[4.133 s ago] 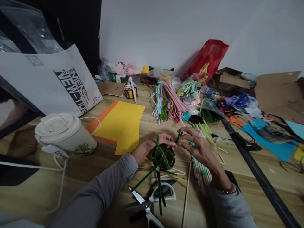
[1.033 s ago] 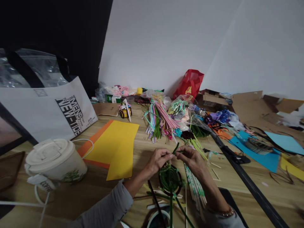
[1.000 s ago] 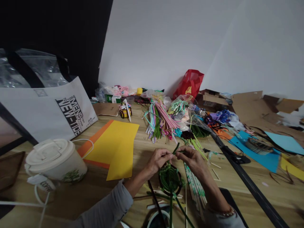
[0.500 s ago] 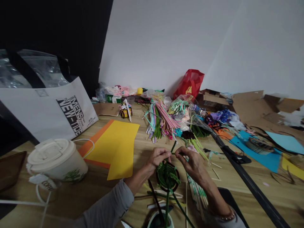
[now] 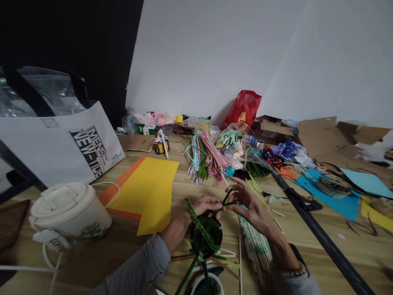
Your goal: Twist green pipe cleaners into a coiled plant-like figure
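Note:
Low in the middle of the head view is a round dark green piece (image 5: 206, 237) made of fuzzy stems, with loose stems sticking out at its top left and bottom. My left hand (image 5: 206, 207) pinches the piece's upper edge, where green stem ends (image 5: 229, 201) cross. To the right, my right hand (image 5: 250, 205) has its thumb near those stem ends, its fingers spread apart and raised. Below the round piece stands a white cup (image 5: 208, 284) with stems over it.
Colourful stem bundles (image 5: 207, 157) lie beyond my hands. Yellow paper (image 5: 156, 192) and a lidded white bucket (image 5: 72, 213) are on the left. Wrapped sticks (image 5: 254, 246) lie beside my right forearm, and a long black bar (image 5: 322, 235) crosses the table farther right.
The round piece has turned and shifted slightly left and down, and a green stem now stands out at its upper left. My right hand's fingers have spread from a pinch.

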### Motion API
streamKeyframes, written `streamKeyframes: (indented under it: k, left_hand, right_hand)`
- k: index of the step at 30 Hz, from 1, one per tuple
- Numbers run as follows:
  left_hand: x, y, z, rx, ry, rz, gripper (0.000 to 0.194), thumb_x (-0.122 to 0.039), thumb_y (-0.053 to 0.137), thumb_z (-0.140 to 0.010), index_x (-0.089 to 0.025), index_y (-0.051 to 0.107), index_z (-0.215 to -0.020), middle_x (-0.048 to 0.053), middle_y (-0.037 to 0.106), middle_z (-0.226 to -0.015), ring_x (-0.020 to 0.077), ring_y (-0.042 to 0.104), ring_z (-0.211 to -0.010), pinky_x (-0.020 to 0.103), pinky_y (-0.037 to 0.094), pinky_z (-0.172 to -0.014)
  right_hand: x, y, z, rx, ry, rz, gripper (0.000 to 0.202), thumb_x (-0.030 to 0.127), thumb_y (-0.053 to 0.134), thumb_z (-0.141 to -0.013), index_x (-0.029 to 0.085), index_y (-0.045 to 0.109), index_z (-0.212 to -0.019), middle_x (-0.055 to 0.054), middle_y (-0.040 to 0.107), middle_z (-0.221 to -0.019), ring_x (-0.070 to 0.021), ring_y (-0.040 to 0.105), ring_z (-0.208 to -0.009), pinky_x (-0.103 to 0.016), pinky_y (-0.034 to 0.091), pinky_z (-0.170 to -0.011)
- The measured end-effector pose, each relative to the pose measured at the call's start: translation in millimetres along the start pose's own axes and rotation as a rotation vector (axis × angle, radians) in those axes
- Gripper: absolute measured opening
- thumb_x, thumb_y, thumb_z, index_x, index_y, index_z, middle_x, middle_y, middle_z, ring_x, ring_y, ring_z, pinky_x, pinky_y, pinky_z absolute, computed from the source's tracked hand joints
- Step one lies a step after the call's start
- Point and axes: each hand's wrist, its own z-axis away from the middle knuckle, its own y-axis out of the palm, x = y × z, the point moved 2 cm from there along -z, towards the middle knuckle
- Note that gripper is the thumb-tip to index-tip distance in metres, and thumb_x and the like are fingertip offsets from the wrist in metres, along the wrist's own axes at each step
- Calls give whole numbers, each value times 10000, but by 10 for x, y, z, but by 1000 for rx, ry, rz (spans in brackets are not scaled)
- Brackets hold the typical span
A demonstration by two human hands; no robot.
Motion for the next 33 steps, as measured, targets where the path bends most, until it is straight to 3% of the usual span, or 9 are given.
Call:
streamKeyframes:
  k: [1, 3, 5, 7, 15, 26, 29, 33]
  left_hand:
    - [-10, 5, 3, 0, -8, -10, 350, -482, 675, -685, -135, 633, -702, -15, 524, -546, 82, 444, -480, 216, 326, -489]
    - [-28, 14, 8, 4, -21, -23, 327, -459, 684, -688, -135, 637, -700, -9, 532, -543, 89, 457, -491, 221, 320, -490]
    - [-39, 18, 14, 12, -32, -32, 311, -439, 696, -682, -134, 637, -697, -10, 533, -543, 88, 456, -490, 223, 310, -488]
    - [-40, 16, 25, 21, -42, -39, 312, -431, 710, -666, -130, 626, -672, -13, 529, -540, 80, 441, -476, 223, 300, -483]
    - [10, -17, 43, 108, -76, -76, 377, -484, 719, -591, -139, 590, -674, -32, 535, -569, 67, 434, -447, 214, 300, -463]
    - [124, -75, -25, 55, -31, -142, 356, -444, 721, -605, -130, 630, -746, -22, 553, -565, 68, 420, -448, 208, 271, -455]
    - [125, -89, -35, 52, 32, -145, 350, -440, 697, -647, -129, 628, -792, -18, 569, -597, 64, 430, -458, 197, 270, -452]
    - [89, -45, -36, -51, 178, -239, 321, -436, 669, -679, -126, 597, -724, -1, 582, -598, 66, 439, -475, 190, 278, -462]
  right_hand:
    - [7, -5, 6, 25, -10, 29, 614, 331, 634, -820, 310, 338, -1357, -78, 517, -1175, -186, 588, -908, -347, 509, -793]
    - [43, -13, 13, 60, -57, 124, 483, 323, 640, -820, 311, 487, -1278, -80, 477, -1279, -226, 536, -1076, -389, 454, -911]
    - [88, -18, 9, 96, -91, 213, 287, 306, 637, -828, 284, 638, -1114, -75, 514, -1257, -249, 484, -1165, -402, 391, -980]
    - [122, -20, 2, 145, -88, 255, 203, 292, 625, -839, 268, 688, -1031, -79, 585, -1155, -246, 524, -1116, -394, 398, -963]
    - [214, -13, 5, 252, -68, 320, 220, 342, 594, -859, 253, 691, -1034, -83, 665, -999, -220, 604, -939, -343, 461, -841]
    - [159, 9, 27, 233, -65, 461, 191, 342, 516, -901, 228, 664, -939, -46, 667, -844, -186, 619, -790, -284, 457, -734]
    - [176, 27, 28, 218, -64, 505, 195, 334, 494, -910, 224, 651, -873, -41, 672, -832, -185, 619, -771, -276, 447, -702]
    - [141, 34, 35, 147, -7, 620, 201, 334, 503, -896, 212, 587, -760, -26, 647, -715, -181, 589, -678, -269, 408, -608]
